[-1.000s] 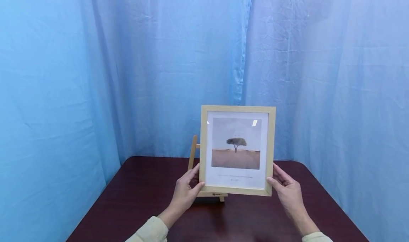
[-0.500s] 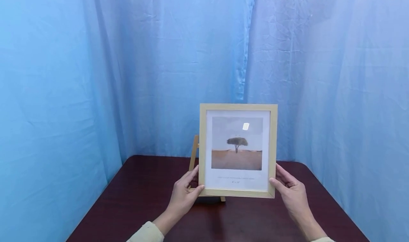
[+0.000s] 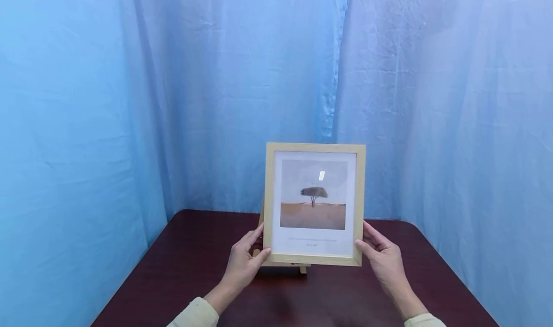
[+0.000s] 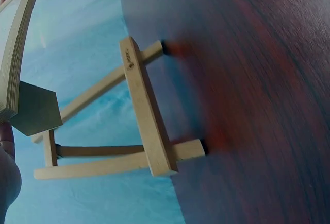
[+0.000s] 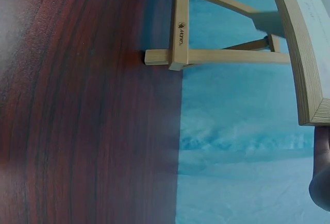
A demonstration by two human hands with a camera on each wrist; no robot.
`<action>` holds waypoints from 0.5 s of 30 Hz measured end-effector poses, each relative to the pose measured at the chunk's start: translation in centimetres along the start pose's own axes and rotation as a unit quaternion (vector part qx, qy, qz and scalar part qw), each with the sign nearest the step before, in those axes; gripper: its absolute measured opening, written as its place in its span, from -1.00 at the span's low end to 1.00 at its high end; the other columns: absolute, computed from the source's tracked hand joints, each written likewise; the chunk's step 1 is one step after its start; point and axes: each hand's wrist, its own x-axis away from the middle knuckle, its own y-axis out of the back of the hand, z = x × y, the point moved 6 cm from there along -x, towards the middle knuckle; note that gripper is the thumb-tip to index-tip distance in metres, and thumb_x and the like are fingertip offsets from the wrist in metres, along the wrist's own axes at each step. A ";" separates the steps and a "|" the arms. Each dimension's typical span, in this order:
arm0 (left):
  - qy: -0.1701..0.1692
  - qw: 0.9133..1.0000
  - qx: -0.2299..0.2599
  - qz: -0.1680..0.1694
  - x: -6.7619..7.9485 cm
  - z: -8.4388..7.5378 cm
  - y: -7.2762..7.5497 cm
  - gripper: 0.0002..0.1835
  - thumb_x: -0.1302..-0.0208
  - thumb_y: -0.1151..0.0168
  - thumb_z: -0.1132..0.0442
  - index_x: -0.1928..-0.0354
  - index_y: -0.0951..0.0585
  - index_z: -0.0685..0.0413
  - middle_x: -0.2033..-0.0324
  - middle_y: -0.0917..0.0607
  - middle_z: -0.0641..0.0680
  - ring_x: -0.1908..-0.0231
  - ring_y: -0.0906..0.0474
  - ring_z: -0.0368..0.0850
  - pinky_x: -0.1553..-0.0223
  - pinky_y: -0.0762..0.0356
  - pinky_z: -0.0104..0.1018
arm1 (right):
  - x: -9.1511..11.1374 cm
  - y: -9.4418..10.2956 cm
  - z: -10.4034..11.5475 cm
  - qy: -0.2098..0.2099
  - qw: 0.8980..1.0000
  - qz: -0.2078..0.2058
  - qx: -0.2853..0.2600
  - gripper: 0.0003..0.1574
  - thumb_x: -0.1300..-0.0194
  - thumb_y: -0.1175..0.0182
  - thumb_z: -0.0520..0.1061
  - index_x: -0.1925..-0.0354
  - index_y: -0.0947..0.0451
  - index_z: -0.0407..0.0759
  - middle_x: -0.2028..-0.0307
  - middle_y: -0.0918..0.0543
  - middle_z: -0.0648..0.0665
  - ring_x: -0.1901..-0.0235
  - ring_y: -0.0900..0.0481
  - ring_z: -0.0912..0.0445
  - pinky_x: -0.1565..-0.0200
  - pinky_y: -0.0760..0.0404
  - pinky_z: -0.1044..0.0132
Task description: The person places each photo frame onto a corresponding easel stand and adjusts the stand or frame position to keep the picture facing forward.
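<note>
Gripped the tree-print picture frame (image 3: 313, 204) by its lower side edges, left hand (image 3: 242, 263) and right hand (image 3: 386, 263), before the wooden tabletop easel (image 4: 142, 105). Called for level, even support, thumbs off the print

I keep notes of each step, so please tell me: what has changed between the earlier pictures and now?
The picture frame has shifted towards the person's left and now hides more of the easel. The left hand and right hand moved with it, both keeping their grip. The easel stays standing on the table.
</note>
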 end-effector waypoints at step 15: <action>0.048 0.997 -0.054 0.014 0.0 3.0 0.9 -0.28 -0.11 -0.47 0.39 -0.36 -0.46 0.20 0.05 -0.69 0.10 0.05 -0.63 -0.05 0.11 -0.62 -0.12 | -1.6 -3.0 -3.1 -0.033 0.999 0.002 0.033 -0.35 -0.29 -0.26 -0.40 -0.31 -0.37 -0.48 -0.09 -0.62 -0.32 0.08 -0.59 0.41 0.11 -0.58 0.51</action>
